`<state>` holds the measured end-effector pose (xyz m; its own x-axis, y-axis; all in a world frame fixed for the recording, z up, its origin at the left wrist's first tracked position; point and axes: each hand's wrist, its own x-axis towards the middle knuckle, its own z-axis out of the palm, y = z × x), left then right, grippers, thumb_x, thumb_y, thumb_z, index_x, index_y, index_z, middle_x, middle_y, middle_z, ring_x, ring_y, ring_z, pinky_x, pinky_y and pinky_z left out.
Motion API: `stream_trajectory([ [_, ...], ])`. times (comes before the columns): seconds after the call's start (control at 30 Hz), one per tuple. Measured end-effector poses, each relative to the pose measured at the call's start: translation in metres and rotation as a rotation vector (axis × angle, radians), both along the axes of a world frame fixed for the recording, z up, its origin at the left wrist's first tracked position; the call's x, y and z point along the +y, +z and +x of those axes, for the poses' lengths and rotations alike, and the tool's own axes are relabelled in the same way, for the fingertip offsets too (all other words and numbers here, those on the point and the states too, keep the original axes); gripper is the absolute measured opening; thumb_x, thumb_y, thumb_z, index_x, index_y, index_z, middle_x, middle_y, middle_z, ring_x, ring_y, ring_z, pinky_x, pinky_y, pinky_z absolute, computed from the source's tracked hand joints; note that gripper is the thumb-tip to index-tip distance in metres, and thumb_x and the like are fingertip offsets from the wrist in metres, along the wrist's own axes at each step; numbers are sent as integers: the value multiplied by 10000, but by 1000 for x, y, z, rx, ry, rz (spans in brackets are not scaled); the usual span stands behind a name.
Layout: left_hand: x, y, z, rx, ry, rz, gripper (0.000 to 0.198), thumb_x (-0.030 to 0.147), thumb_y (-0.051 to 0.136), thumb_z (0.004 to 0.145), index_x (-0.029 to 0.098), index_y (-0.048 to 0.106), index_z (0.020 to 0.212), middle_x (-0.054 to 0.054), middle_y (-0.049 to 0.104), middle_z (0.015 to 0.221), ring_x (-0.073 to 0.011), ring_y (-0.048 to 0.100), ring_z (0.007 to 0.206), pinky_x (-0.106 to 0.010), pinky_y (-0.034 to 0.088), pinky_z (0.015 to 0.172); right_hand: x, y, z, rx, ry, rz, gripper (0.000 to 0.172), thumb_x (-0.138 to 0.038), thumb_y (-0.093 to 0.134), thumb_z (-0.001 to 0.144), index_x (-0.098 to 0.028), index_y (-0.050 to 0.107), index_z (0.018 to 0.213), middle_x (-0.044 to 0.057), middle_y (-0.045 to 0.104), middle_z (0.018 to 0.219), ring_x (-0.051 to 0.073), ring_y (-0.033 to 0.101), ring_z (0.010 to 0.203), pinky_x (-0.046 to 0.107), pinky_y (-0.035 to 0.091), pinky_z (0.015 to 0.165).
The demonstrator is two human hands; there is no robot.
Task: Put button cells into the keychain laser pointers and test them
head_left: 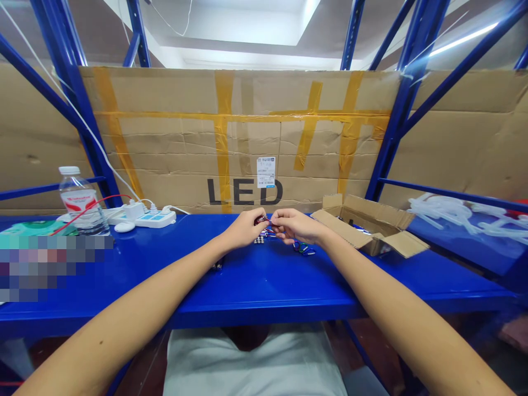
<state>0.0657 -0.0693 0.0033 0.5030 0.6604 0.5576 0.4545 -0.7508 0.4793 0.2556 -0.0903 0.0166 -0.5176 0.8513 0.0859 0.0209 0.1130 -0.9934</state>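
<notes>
Over the blue table (264, 286), my two hands meet near its back edge. My left hand (244, 227) is closed around a small, shiny dark-red piece (261, 219), too small to name. The fingertips of my right hand (297, 224) pinch together at the right end of that piece; its other fingers are curled loosely. Below the hands lie several small round silver pieces (259, 240) and shiny blue items, partly hidden. Close under my right hand are blue and green clip-like loops (304, 249). Small dark cylindrical pieces (217, 266) show beside my left forearm.
An open cardboard box (355, 234) with small shiny items stands right. At left are a water bottle (82, 203), a white power strip (154, 219) with cables, and a round white object (124, 227). A large taped cardboard panel (181, 159) and blue rack posts (388, 143) stand behind.
</notes>
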Motion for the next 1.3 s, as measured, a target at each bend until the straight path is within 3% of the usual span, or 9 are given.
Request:
stream_trajectory([
  [0.2,0,-1,0,28,51,60,235,265,532,864,192,414,674,40,447,612,-124,388,601,-262,265,580,5,-5,-9,13,-175,83,222,-212,627,741,-199,416,677,-70,406,521,51,322,416,178,186,385],
  [0.4,-1,-2,1,32,66,46,174,279,536,856,197,451,728,30,478,645,-138,426,620,-271,284,591,9,-14,-11,-306,-348,519,95,-232,531,784,-210,454,732,-59,469,502,104,429,450,228,314,470],
  [0.47,-2,-2,2,-24,56,-34,100,285,542,847,198,495,857,28,512,689,-144,458,639,-273,318,610,10,-14,-9,-389,-415,711,98,-223,513,792,-203,459,713,-33,514,578,118,463,542,241,340,540],
  [0.53,-3,-1,4,-92,36,-146,183,273,524,850,197,491,1013,33,528,701,-147,478,632,-277,343,616,10,-14,-8,-469,-464,850,107,-215,495,812,-202,458,713,-13,540,637,130,478,606,249,340,586],
  [0.73,-9,0,8,-205,-106,-508,401,232,453,873,193,357,1261,83,460,588,-115,396,458,-248,326,498,11,-17,-9,-604,-450,1063,147,-194,443,883,-212,416,740,31,577,729,154,506,669,265,345,642],
  [0.97,-10,2,7,-195,-115,-601,330,209,504,862,201,410,1179,93,456,553,-82,383,407,-204,271,414,12,-20,-7,-721,-422,1126,134,-170,415,927,-201,455,803,70,607,827,172,526,738,276,359,675],
  [1.1,0,-4,6,-231,-59,-539,160,215,533,830,200,491,984,94,454,519,-80,381,393,-207,285,410,9,-18,-9,-767,-368,1171,131,-167,393,945,-184,496,865,110,632,909,198,556,795,295,368,702],
  [1.3,10,1,-3,-188,-3,-417,107,271,610,784,168,607,813,50,530,521,-86,408,411,-214,280,407,8,-12,-6,-649,-450,988,81,-202,469,914,-189,519,852,77,658,855,181,580,777,281,385,694],
])
